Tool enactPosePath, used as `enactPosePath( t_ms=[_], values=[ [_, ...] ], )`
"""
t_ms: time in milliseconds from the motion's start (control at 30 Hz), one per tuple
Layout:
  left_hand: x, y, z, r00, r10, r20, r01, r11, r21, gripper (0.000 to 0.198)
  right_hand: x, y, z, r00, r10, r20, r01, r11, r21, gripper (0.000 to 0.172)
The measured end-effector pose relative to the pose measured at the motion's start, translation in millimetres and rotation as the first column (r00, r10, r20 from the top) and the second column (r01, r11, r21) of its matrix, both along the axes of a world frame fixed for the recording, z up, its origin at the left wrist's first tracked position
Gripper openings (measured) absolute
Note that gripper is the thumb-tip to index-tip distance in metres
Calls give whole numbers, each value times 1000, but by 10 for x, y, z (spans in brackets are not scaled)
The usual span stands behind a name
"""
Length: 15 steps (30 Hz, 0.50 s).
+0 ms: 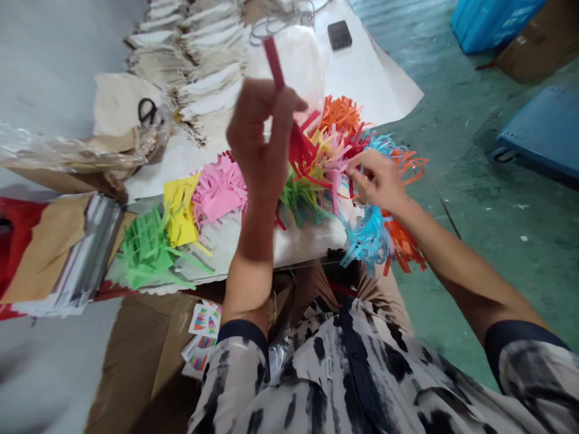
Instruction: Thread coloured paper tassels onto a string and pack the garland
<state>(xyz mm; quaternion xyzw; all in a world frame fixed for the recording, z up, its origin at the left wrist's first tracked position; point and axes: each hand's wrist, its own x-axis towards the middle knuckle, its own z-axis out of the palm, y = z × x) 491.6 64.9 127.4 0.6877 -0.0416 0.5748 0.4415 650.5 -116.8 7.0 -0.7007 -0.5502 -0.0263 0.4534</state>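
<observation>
Raised over the table, my left hand (266, 129) is closed on a red paper tassel (302, 147). A flat red end (274, 63) sticks up above the fist, and fringed strips hang down on the right. My right hand (379, 181) is lower and to the right, its thumb and fingers pinched on pink paper strips (337, 164). Around the hands lie fringed paper bunches in orange (341, 113), light blue (371, 238) and green (301, 199). Left of my left forearm are pink fringed paper (221, 190), yellow fringed paper (181, 208) and green fringed paper (147, 247).
Stacked white bundles (208, 78) fill the table's far side. Black-handled scissors (147, 111) lie at the left near clear plastic wrapping. A dark flat box (339, 35) rests on white sheeting. Blue crates (543, 132) and a cardboard box (538, 45) stand on the green floor.
</observation>
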Motion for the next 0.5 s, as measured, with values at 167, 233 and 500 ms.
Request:
enactPosePath(
  t_ms=[167,233,500],
  values=[
    [182,-216,-509,970,-199,-141,132,915,-382,35,150,100,225,965,-158,-208,184,976,117,36],
    [241,-208,-678,968,-206,-145,125,894,-431,38,130,116,289,960,-86,-266,124,984,130,38],
    [149,-436,-1071,900,-315,-302,163,884,-438,30,-137,118,389,917,-72,-392,144,977,158,52]
  ],
)
